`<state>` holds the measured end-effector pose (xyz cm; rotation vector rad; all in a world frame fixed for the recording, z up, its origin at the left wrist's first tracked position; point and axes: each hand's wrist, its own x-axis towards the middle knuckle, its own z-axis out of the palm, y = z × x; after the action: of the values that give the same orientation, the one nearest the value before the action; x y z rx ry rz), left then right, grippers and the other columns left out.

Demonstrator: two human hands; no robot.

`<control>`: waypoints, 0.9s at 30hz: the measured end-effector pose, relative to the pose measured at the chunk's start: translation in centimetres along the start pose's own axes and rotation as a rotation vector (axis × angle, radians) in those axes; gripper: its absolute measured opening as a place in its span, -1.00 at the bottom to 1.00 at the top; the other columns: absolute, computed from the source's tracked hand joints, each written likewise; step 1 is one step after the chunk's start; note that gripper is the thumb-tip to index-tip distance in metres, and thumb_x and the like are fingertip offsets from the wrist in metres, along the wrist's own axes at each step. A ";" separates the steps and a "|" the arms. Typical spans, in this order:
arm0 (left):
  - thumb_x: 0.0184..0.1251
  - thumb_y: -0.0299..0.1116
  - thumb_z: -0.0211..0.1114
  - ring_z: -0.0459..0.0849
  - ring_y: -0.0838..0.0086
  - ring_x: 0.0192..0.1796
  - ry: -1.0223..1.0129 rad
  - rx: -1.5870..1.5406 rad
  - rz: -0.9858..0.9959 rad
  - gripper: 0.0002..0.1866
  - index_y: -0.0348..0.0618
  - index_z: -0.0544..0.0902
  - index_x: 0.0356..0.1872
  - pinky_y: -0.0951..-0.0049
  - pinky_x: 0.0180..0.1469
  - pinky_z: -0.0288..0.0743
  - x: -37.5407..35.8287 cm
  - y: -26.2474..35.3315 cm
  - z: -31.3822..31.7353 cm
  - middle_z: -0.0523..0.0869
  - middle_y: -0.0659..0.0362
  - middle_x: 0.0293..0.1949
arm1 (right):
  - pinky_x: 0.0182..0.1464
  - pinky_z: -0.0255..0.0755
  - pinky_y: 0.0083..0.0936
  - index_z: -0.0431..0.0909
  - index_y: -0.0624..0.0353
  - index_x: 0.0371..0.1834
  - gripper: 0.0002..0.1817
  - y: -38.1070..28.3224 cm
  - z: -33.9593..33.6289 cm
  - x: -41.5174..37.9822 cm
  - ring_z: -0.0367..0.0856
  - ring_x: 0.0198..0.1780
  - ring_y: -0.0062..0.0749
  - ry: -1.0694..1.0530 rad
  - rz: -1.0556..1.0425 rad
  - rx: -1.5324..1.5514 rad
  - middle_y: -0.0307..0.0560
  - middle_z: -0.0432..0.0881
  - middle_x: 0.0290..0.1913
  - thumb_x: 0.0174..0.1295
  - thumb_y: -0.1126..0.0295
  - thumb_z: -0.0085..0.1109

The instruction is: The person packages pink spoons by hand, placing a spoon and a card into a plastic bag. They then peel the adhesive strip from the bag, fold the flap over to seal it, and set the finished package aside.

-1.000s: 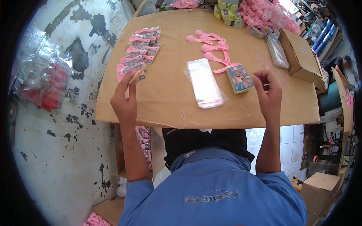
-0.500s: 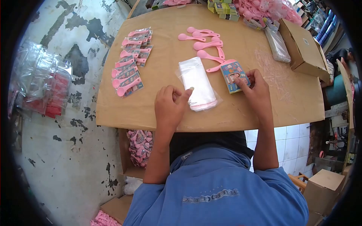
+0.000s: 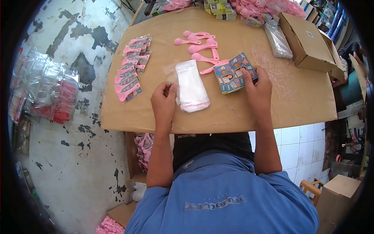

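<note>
My left hand [image 3: 163, 102] pinches a clear plastic bag [image 3: 171, 76] at the left side of a stack of clear bags [image 3: 191, 86]. On the right, my right hand [image 3: 257, 87] holds a printed card [image 3: 242, 64] by its lower edge, beside the stack of matching cards [image 3: 228, 80]. The card partly overlaps the stack. Loose pink spoons [image 3: 202, 47] lie just beyond the bags, one handle reaching close to the cards. Rows of bagged spoons with cards [image 3: 131, 70] lie at the table's left.
A cardboard box [image 3: 307, 41] and a pack of clear bags [image 3: 278, 41] stand at the right of the brown table [image 3: 148, 113]. Yellow-green packs [image 3: 221, 9] and a pink heap [image 3: 269, 7] are at the far edge. Plastic-wrapped goods [image 3: 48, 87] lie left.
My left hand has moved left and drawn a bag sideways from the stack. My right hand has slid one card up and right off the card stack. The view has shifted slightly.
</note>
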<state>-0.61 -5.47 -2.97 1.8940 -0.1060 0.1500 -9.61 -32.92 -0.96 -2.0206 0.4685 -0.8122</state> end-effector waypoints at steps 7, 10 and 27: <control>0.68 -0.36 0.25 0.64 0.58 -0.29 0.107 -0.346 0.018 -0.81 -0.31 0.62 0.04 0.51 -0.21 0.51 0.2 -1.1 -0.3 0.75 0.19 -0.29 | -0.22 0.48 -0.44 0.71 0.27 0.03 -0.79 -0.3 -1.8 0.3 0.59 -0.27 -0.47 0.244 -0.164 0.138 -0.09 0.68 -0.21 0.56 0.35 0.26; 0.72 -0.36 0.21 0.74 0.51 -0.18 0.104 -0.492 -0.067 -0.77 -0.21 0.52 0.21 0.50 -0.14 0.57 -0.1 -0.1 -0.9 0.79 0.12 -0.19 | -0.22 0.48 -0.48 0.72 0.25 0.06 -0.81 -1.1 -3.4 0.5 0.58 -0.28 -0.48 0.255 -0.184 0.024 -0.10 0.70 -0.18 0.56 0.38 0.24; 0.60 -0.41 0.35 0.88 0.28 0.06 -0.159 -1.147 -0.231 -0.87 -0.17 0.70 0.04 0.33 0.12 0.84 -1.2 2.1 -0.8 0.85 0.01 0.02 | -0.39 0.43 -0.69 0.66 0.29 0.07 -0.79 -6.0 -0.1 -4.5 0.57 -0.42 -0.72 -0.315 0.151 0.590 -0.25 0.68 -0.33 0.59 0.35 0.25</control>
<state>-2.13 -5.40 -0.95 0.7577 -0.0568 -0.1947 -12.80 -27.01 2.48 -1.5023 0.1672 -0.4548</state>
